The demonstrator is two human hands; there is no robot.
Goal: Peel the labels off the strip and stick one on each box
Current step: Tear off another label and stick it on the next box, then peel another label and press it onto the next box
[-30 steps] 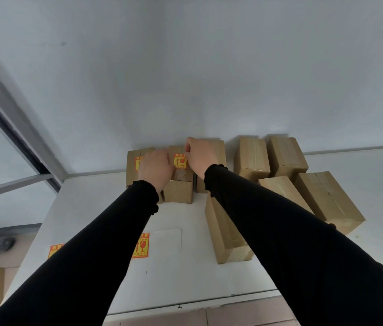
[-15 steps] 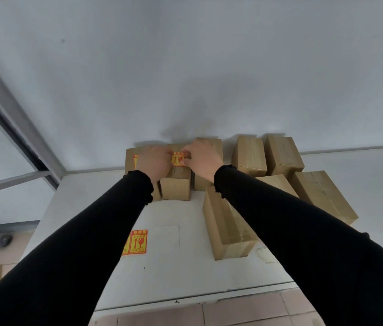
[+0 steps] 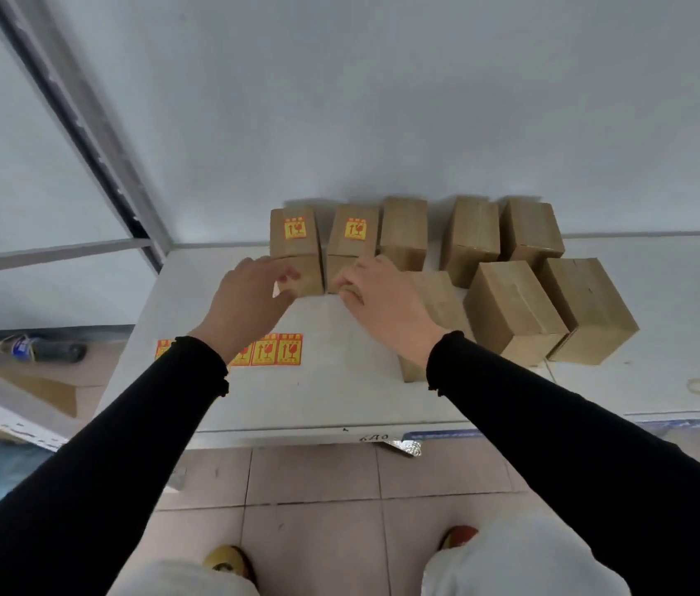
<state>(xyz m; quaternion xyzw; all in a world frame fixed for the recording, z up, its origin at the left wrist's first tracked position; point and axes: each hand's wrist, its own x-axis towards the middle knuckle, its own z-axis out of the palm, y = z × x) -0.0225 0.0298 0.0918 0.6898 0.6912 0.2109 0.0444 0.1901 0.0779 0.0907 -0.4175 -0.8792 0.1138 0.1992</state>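
The strip of labels lies flat on the bench, near its left front, with our left wrist over part of it; three or so red-and-yellow labels show to the right of the sleeve and one to the left. Two boxes at the far left of the back row carry a label on top: the leftmost labelled box and the second labelled box just beside it. The third box in the row is bare, as are two more far boxes to the right and the three nearer ones.

Our left hand hovers in front of the leftmost box, fingers loosely spread and holding nothing. Our right hand hangs in front of the second box, fingers relaxed and slightly bent, also holding nothing, as far as the blur lets us tell.

We judge the next step to be fetching another label. To do it well, we should pin the backing down with one hand, lift a corner of the end label with a fingernail, peel slowly, then set it squarely on top of the third box and smooth it outward.
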